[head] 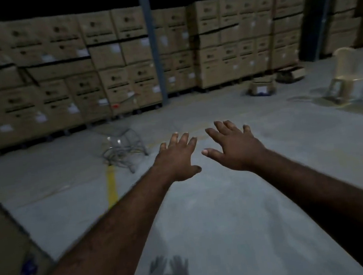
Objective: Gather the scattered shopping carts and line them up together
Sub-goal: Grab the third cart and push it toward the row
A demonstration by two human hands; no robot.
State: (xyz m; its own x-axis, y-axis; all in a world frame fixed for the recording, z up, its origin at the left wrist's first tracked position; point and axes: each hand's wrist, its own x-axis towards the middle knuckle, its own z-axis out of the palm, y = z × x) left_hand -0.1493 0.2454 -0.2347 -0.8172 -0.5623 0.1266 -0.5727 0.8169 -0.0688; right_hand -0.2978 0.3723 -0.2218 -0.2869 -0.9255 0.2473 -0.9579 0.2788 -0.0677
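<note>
Cartons [113, 77] bear unreadable labels [48, 58]; left hand [176, 158] and right hand [234, 148] splayed, empty.

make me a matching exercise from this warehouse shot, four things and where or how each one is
Things:
1. wire shopping cart
2. plastic chair
3. yellow line
4. left hand

Place or state:
a. on the floor at the far right
b. fingers spread, holding nothing
c. painted along the floor at lower left
d. on the floor ahead, left of centre

Pairs: 1-d, 2-a, 3-c, 4-b
</note>
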